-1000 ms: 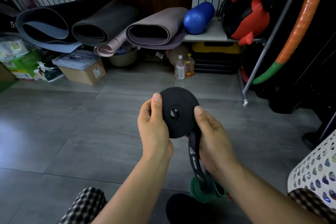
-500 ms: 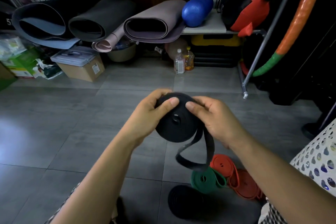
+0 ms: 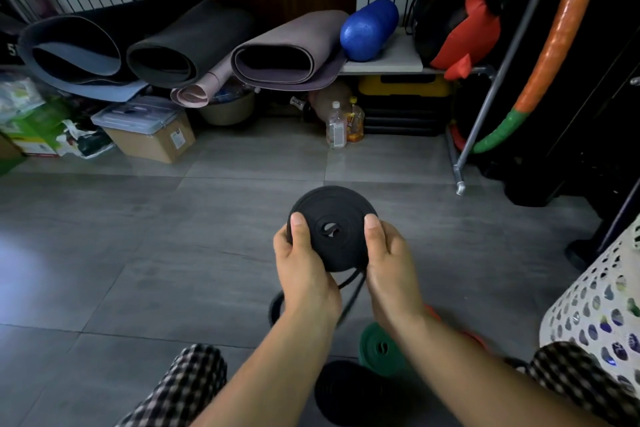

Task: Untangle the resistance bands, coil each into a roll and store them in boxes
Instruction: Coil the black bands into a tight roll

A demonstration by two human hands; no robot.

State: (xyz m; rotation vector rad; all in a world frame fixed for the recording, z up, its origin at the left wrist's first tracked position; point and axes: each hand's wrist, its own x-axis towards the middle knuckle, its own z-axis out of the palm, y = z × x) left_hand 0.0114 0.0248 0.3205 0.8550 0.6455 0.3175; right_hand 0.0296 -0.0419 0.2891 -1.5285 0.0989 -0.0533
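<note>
Bottom centre, nearest the camera: a finished black roll lies flat on the floor w/ a green roll just beside it, and a red band is mostly hidden behind the right forearm, so can't tell if it's coiled. Above those, mid-frame, both hands hold the black band up off the floor as a nearly full disc facing the camera. Left hand grips the disc's left rim, thumb pressed flat on the face & fingers curled behind. Right hand does the same on the right rim. A short loose tail hangs from the disc's lower edge between the wrists. Step in hand, IMO: coiling this band, close to done. Next move prob needs the last bit of tail wound on w/o letting the turns slip, then the roll set down or boxed. Right edge: white perforated basket. Far, upper left: clear-lidded bin on a cardboard box; can't tell if that's the storage box. Rolled mats on the shelf behind
</note>
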